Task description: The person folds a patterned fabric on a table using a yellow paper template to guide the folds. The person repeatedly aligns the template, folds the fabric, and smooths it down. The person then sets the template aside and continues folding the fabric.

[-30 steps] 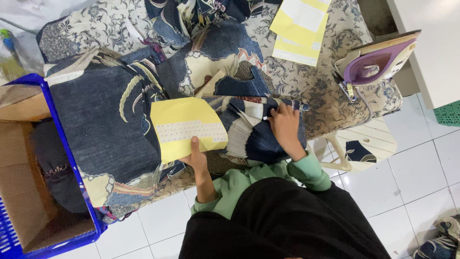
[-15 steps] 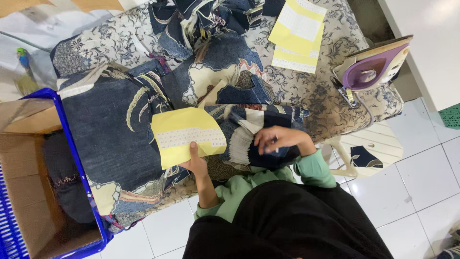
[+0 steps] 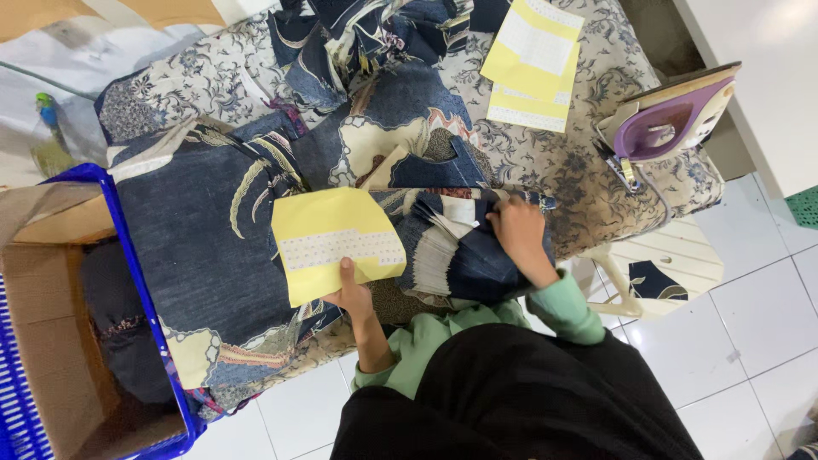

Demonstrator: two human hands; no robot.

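My left hand (image 3: 351, 295) pinches the near edge of a yellow paper sheet (image 3: 334, 244) that lies over dark blue patterned fabric (image 3: 204, 247). My right hand (image 3: 518, 232) grips a stack of folded dark blue fabric pieces (image 3: 456, 251) at the near edge of the ironing board, lifting the top layers so their fanned edges show. Both arms wear light green sleeves.
A purple iron (image 3: 669, 119) stands on end at the board's right. More yellow sheets (image 3: 532, 64) lie at the far side on the floral board cover (image 3: 579, 179). A blue crate holding a cardboard box (image 3: 51, 341) sits to the left. White tiled floor lies below.
My right hand moved from the far side of the fabric stack onto its top and now grips the layers. The left hand stays on the yellow sheet.
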